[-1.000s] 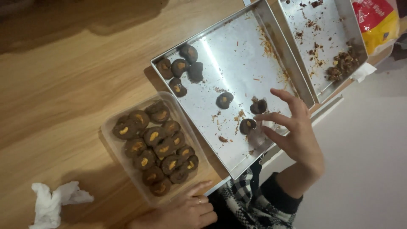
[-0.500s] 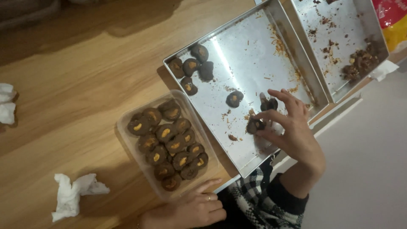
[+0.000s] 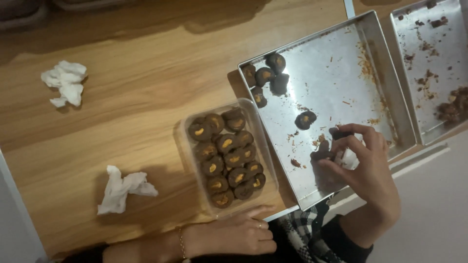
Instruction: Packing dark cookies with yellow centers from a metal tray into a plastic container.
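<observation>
warm, dim indoor light. the metal tray [image 3: 341,63] throws soft glare toward two o'clock. dark shadows pool along twelve o'clock on the wooden table [image 3: 122,122] and under the right hand [image 3: 365,165]. the picture is soft overall, with slight blur on the fingers.

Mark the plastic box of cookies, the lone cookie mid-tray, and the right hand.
plastic box [image 3: 259,127], head view, bare right wall.
lone cookie [image 3: 305,119], head view, its top.
right hand [image 3: 366,168], head view, back of hand.

The right hand [image 3: 363,168] pinches dark cookies [image 3: 322,151] over the metal baking tray [image 3: 341,73]; the left hand [image 3: 239,234] rests beside the clear plastic container [image 3: 253,114] of cookies.
</observation>
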